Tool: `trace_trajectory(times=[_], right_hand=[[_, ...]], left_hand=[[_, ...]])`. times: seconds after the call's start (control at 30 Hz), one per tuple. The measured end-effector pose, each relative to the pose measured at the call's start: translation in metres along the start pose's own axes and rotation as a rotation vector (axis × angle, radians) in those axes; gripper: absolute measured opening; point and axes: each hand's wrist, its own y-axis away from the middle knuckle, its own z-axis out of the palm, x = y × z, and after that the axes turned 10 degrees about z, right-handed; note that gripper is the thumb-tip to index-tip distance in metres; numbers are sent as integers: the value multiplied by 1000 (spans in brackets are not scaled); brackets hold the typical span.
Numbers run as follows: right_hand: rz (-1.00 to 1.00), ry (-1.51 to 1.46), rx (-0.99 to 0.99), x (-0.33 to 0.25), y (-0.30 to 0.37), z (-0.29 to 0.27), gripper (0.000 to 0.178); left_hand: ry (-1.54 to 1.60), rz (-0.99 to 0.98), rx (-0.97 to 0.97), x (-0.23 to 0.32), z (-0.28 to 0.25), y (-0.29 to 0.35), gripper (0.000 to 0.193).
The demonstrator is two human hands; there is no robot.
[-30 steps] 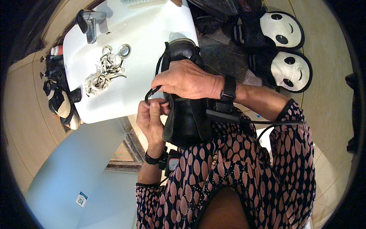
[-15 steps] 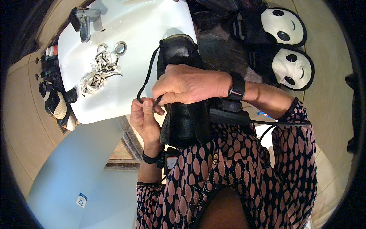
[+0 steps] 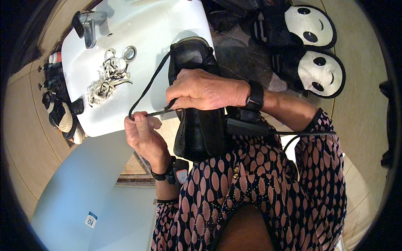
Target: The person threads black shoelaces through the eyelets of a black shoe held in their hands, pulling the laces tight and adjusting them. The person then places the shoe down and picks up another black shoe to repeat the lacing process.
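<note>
A black shoe [image 3: 194,58] lies lengthwise in front of me, one end over the sink's edge and the other close to my body. From its far end a black shoelace [image 3: 148,85] runs down in a loop to my left hand [image 3: 143,136], which pinches it between thumb and finger. The lace stretches on from there to my right hand [image 3: 199,89], lying across the shoe's middle with its fingers closed on the lace. That hand hides part of the shoe.
The white sink [image 3: 150,25] has a chrome tap [image 3: 88,29] and a drain [image 3: 129,53]; a tangle of black-and-white laces [image 3: 109,77] lies in it. Black slippers with white faces [image 3: 317,72] are at the right. A pale blue tub [image 3: 75,184] stands lower left, other shoes [image 3: 60,113] beyond.
My left hand has moved left, away from the shoe, drawing the lace out into a wider loop and a taut stretch. My right hand has stayed nearly in place.
</note>
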Motion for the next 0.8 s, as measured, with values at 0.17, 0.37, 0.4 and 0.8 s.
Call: trace_trajectory(times=[0.17,0.37,0.4,0.8], right_hand=[[7,-19,17,0,2,-4,19],[-44,187,290,-24,13,-18,13],[-41,200,281,-23,20,-21,13],[-65,119,329,-21,44,-4,12]], left_hand=[[55,-73,-11,-6,-2,-1,21],[-33,-182,-290,-4,-3,3,26],[-17,-186,-357,-2,-4,3,26],[-361,-262,-702,30,13,12,23]])
